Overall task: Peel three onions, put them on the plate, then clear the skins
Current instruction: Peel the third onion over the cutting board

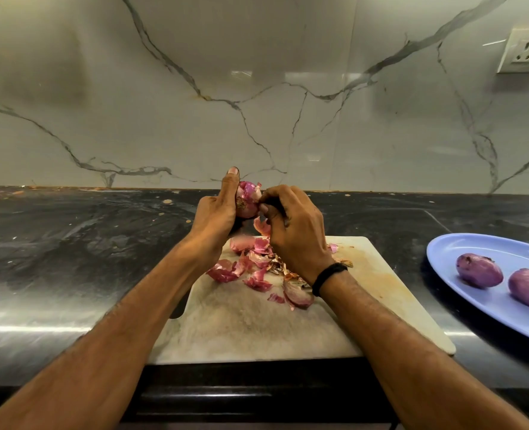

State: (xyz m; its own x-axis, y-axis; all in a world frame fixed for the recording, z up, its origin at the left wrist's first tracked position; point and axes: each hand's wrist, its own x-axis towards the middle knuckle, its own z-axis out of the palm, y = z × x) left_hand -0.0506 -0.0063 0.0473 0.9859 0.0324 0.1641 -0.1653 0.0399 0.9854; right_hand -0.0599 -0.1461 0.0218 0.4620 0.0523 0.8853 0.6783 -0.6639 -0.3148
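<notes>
Two peeled onions (479,270) sit on the plate (461,243) while the left hand (216,212) grips the third onion (247,198) above the board, right fingers (264,208) pinching skin, the skins (251,268) uncleared.

A pale cutting board (257,330) lies on a dark stone counter (71,243), close to the front edge of it. The board is worn and shows brownish stains, mostly on its right part. The counter is black with grey veins, and it has small light specks and crumbs on the left side and along the back. Behind the counter stands a wall of light marble (257,88) with dark thin veins that run across it. High on the right of this wall there is a white socket (525,51) with a switch beside it.
</notes>
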